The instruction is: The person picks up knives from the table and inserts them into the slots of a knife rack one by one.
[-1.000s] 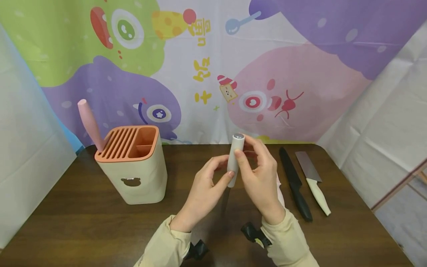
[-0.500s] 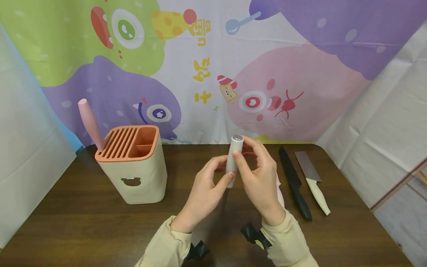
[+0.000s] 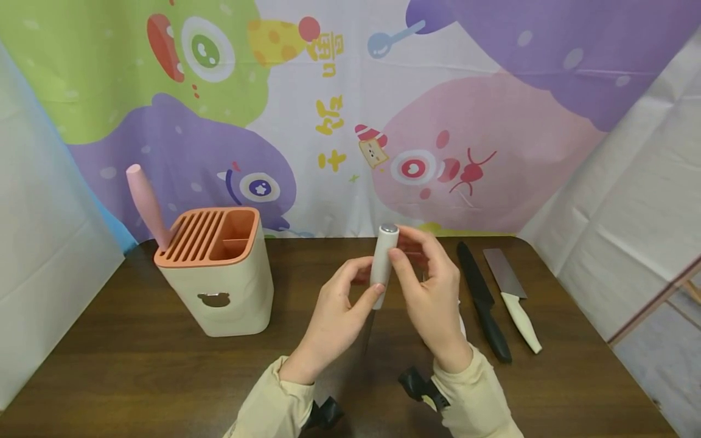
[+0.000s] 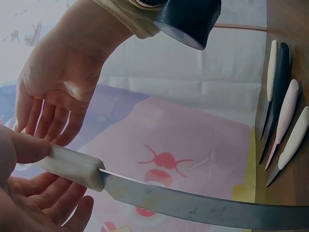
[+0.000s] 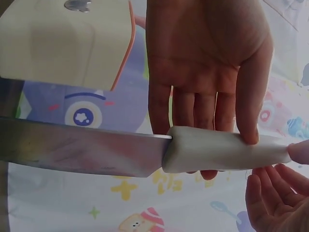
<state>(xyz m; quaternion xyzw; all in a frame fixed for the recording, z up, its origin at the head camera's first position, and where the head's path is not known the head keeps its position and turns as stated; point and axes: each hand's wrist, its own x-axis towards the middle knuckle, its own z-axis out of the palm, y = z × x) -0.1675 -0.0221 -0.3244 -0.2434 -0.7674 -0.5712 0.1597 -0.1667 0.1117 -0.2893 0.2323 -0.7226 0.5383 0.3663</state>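
Observation:
My left hand (image 3: 342, 307) grips a kitchen knife (image 3: 381, 264) by its white handle, thumb across the front and fingers behind. The handle stands nearly upright, silver cap on top, with the blade pointing down toward the tabletop. Both wrist views show the broad steel blade bare. At the capped end, the thumb and forefinger tips of my right hand (image 3: 432, 292) lie right at the handle's edge, with the other fingers loosely bent. To the left stands a cream knife block (image 3: 235, 298) with an orange slotted top; a pink-handled knife (image 3: 146, 204) sits in its leftmost slot.
On the right of the dark wooden table (image 3: 137, 377) lie a black knife (image 3: 484, 304) and a cream-handled cleaver (image 3: 517, 310). Two more knives, a pink-handled one (image 4: 288, 106) and a white-handled one (image 4: 294, 140), show in the left wrist view. A printed curtain (image 3: 328, 201) hangs behind.
My right hand has shifted slightly right, its thumb sliding from the handle's face to its edge. The knife has sunk a little in my left hand's grip.

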